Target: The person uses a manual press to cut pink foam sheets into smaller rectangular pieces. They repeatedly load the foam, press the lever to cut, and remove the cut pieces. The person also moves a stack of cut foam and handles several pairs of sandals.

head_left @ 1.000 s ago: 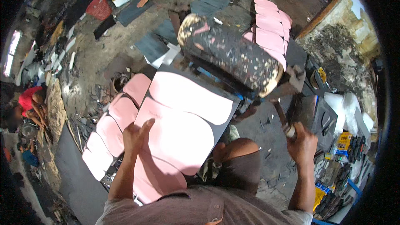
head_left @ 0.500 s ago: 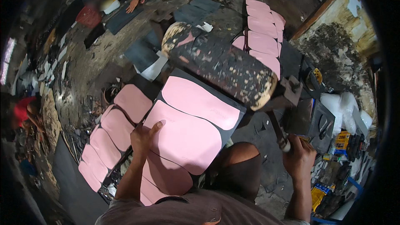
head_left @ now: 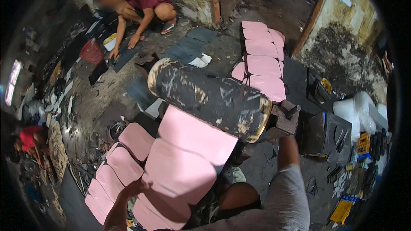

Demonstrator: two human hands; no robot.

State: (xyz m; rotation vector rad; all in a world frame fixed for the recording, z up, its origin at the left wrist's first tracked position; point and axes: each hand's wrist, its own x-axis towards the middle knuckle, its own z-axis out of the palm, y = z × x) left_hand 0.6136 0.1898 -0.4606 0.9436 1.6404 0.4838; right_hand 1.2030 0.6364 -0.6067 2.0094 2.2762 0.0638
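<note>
A thick, worn black roller (head_left: 205, 96) with pale chipped ends lies across the middle of the view. At its near side a pink sheet (head_left: 182, 167) with curved panel outlines tilts up towards me, its far edge against the roller. My left hand (head_left: 133, 188) is at the sheet's lower left edge, closed on it, with its fingers partly hidden. My right arm (head_left: 289, 156) reaches forward past the roller's right end, close to a dark metal block (head_left: 287, 117). The right hand and whatever it may hold are hidden or foreshortened there.
Pink panels (head_left: 120, 162) lie overlapping at my left, and more pink panels (head_left: 262, 57) lie beyond the roller. A person (head_left: 141, 6) squats at the far left by a red basket (head_left: 92, 51). Dark boxes (head_left: 327, 137) and clear plastic wrap (head_left: 357, 111) stand right.
The view has tipped up, showing more of the squatting person. My right hand, which held a lever's rounded end, has swung forward out of sight. The roller looks turned, and the sheet lies nearer it.
</note>
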